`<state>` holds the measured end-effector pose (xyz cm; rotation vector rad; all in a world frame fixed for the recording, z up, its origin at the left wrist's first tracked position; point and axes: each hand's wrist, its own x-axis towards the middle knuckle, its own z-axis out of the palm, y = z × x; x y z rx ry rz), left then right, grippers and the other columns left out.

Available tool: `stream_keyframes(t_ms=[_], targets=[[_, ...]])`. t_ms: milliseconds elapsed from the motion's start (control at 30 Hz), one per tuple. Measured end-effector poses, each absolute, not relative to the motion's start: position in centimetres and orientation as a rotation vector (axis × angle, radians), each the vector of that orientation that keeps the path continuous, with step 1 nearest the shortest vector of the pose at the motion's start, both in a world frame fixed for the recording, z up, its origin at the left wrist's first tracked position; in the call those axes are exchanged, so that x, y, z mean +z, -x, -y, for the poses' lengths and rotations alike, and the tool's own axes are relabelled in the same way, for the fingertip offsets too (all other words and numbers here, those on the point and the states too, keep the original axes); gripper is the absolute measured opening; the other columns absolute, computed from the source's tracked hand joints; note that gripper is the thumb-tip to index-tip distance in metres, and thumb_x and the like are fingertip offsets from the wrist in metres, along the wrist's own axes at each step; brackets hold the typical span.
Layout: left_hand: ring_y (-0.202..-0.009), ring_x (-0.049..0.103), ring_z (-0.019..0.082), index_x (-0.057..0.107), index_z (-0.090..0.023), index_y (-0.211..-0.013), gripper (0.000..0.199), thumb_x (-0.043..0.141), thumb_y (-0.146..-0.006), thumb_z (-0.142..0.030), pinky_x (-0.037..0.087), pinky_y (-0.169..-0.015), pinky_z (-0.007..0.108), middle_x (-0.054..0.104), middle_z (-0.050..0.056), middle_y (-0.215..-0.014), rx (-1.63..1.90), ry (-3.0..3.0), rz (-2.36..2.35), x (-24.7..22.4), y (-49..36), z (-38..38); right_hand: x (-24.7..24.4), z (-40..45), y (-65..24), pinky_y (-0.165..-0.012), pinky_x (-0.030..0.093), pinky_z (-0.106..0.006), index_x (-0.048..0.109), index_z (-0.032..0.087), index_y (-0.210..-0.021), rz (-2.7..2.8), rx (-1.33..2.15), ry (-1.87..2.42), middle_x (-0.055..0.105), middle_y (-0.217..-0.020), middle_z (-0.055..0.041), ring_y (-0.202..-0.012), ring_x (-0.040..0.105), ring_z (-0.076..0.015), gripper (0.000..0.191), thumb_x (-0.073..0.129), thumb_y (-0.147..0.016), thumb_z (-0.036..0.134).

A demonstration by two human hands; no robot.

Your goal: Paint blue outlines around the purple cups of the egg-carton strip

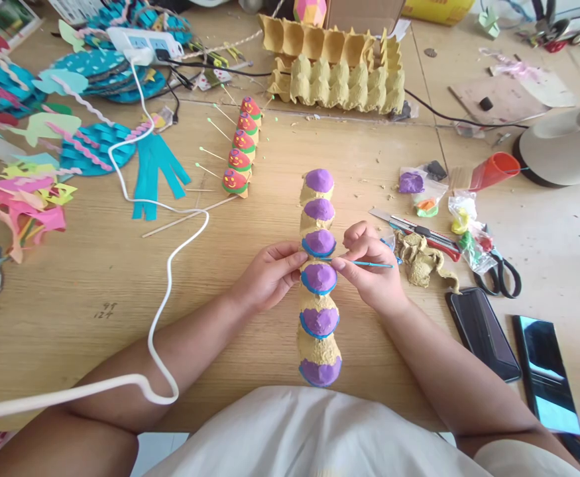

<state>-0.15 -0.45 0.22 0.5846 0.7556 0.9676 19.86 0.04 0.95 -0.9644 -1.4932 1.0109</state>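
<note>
A strip cut from an egg carton (318, 346) runs lengthwise in front of me, its several bumps capped in purple and some of them edged in blue. My left hand (274, 273) pinches the strip's left side near the middle, thumb on top. At the opposite side, my right hand (372, 268) has thumb and forefinger closed on a thin blue strand (376, 265). One end of the strand lies across the strip between two purple bumps; the other sticks out to the right. Whether the strand is soft clay or something else, I cannot tell.
A painted carton caterpillar (242, 149) with pins lies farther back, before yellow egg cartons (347, 83). On the right are a utility knife (421, 232), carton scraps (421, 262), scissors (506, 275) and two phones (483, 334). A white cable (168, 278) crosses my left forearm.
</note>
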Motion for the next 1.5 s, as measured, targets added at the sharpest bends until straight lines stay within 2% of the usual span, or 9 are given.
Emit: stream_keyframes(t_ms=[267, 533, 733, 1000, 1133, 1500], targets=[[-0.073, 0.068, 0.015, 0.083, -0.02, -0.082, 0.033, 0.097, -0.068, -0.046, 0.056, -0.068, 0.028, 0.077, 0.004, -0.083, 0.93, -0.609, -0.745, 0.07, 0.48, 0.58, 1.0, -0.21, -20.13, -0.081, 0.046, -0.04, 0.067, 0.025, -0.07, 1.553, 0.969, 0.894, 0.049, -0.084, -0.0002, -0.082, 0.052, -0.0185, 0.03, 0.085, -0.086, 0.042], [-0.078, 0.069, 0.02, 0.082, -0.029, -0.086, 0.029, 0.092, -0.073, -0.053, 0.056, -0.072, 0.036, 0.077, 0.003, -0.089, 0.894, -0.687, -0.795, -0.24, 0.69, 0.67, 1.03, -0.03, -19.79, -0.078, 0.047, -0.039, 0.066, 0.024, -0.071, 1.517, 0.963, 0.936, 0.05, -0.083, -0.0002, -0.079, 0.051, -0.0177, 0.031, 0.085, -0.085, 0.044], [-0.078, 0.069, 0.021, 0.082, -0.028, -0.085, 0.035, 0.095, -0.067, -0.055, 0.057, -0.073, 0.037, 0.077, 0.003, -0.087, 0.893, -0.672, -0.821, 0.13, 0.57, 0.59, 1.16, 0.06, -19.84, -0.08, 0.048, -0.04, 0.066, 0.025, -0.069, 1.523, 0.969, 0.931, 0.05, -0.083, -0.0006, -0.082, 0.052, -0.0194, 0.034, 0.084, -0.085, 0.049], [-0.08, 0.07, 0.022, 0.081, -0.027, -0.084, 0.032, 0.094, -0.07, -0.054, 0.057, -0.074, 0.037, 0.078, 0.004, -0.088, 0.898, -0.687, -0.815, 0.07, 0.56, 0.67, 1.1, 0.13, -19.76, -0.08, 0.046, -0.039, 0.066, 0.025, -0.07, 1.482, 0.969, 0.956, 0.05, -0.084, -0.0003, -0.081, 0.051, -0.0184, 0.031, 0.085, -0.085, 0.045], [-0.079, 0.069, 0.022, 0.082, -0.025, -0.084, 0.037, 0.095, -0.067, -0.054, 0.057, -0.073, 0.037, 0.079, 0.005, -0.088, 0.905, -0.677, -0.835, 0.08, 0.5, 0.68, 1.18, 0.12, -19.82, -0.081, 0.047, -0.039, 0.066, 0.025, -0.069, 1.477, 1.005, 0.933, 0.05, -0.084, -0.0004, -0.083, 0.052, -0.0188, 0.035, 0.085, -0.084, 0.049], [-0.08, 0.071, 0.025, 0.082, -0.03, -0.086, 0.034, 0.094, -0.068, -0.056, 0.056, -0.073, 0.039, 0.079, 0.004, -0.091, 0.831, -0.669, -0.791, 0.29, 0.57, 0.7, 0.98, -0.01, -19.86, -0.081, 0.047, -0.039, 0.066, 0.025, -0.069, 1.454, 1.059, 0.903, 0.047, -0.084, 0.0001, -0.082, 0.051, -0.0185, 0.035, 0.086, -0.082, 0.051]])
